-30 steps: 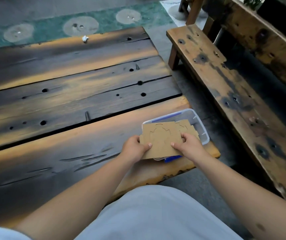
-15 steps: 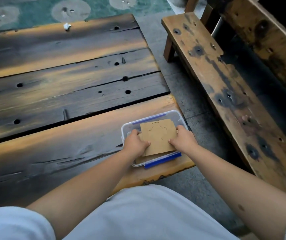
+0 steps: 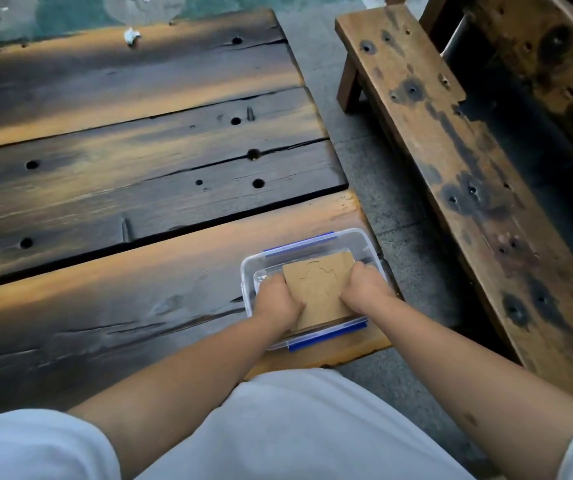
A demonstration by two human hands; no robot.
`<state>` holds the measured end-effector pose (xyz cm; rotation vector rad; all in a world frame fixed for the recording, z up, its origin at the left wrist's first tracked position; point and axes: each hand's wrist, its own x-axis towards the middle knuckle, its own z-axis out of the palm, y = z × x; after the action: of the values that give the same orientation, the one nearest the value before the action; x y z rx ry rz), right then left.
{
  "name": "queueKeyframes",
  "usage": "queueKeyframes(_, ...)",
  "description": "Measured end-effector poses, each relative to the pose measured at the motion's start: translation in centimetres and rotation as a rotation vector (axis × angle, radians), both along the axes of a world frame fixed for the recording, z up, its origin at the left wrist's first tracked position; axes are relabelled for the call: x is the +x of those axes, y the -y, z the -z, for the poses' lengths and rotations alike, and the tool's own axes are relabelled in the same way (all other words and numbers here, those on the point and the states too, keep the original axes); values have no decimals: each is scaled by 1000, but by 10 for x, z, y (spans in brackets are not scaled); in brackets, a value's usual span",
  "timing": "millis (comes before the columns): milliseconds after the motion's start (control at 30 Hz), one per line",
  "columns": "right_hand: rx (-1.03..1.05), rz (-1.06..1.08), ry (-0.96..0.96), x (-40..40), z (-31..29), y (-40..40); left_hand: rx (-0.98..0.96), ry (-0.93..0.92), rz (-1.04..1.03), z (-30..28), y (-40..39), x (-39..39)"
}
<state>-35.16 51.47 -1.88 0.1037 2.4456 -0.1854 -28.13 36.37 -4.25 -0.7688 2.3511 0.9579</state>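
Note:
A clear plastic box [image 3: 361, 241] with blue clips sits at the near right corner of the dark wooden table [image 3: 132, 188]. Inside it lies a stack of tan wooden sheets [image 3: 319, 289] with cut puzzle outlines on the top one. My left hand [image 3: 276, 303] grips the stack's left edge, fingers curled down into the box. My right hand [image 3: 364, 287] grips the stack's right edge in the same way. The lower sheets and my fingertips are hidden.
A long worn wooden bench [image 3: 465, 174] runs along the right, across a strip of grey stone floor [image 3: 392, 202]. A small white scrap [image 3: 132, 35] lies at the table's far edge. My light-clad knees fill the bottom of the view.
The stack of sheets, held above the box a second ago, has been lowered into it with both hands still on its edges. The view has tilted down.

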Motion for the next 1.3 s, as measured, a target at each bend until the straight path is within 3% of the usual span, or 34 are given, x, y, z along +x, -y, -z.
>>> queueKeyframes(200, 39, -34, 7, -2, 1, 5, -49, 70, -59, 1, -2, 2)
queueKeyframes(600, -81, 1, 56, 10, -2, 8, 185, 80, -82, -11, 14, 0)
queueKeyframes(733, -232, 110, 44, 12, -1, 5, 298, 84, -246, -14, 19, 4)
queueKeyframes(867, -400, 267, 138, 6, -1, -1, 606, 169, -585, -18, 20, 14)
queueKeyframes(933, -427, 274, 183, 3, -2, -4, 677, 187, -635, -21, 21, 18)
queueKeyframes(1300, -484, 185, 251, 2, 2, -9, 789, 216, -562, -27, 26, 19)
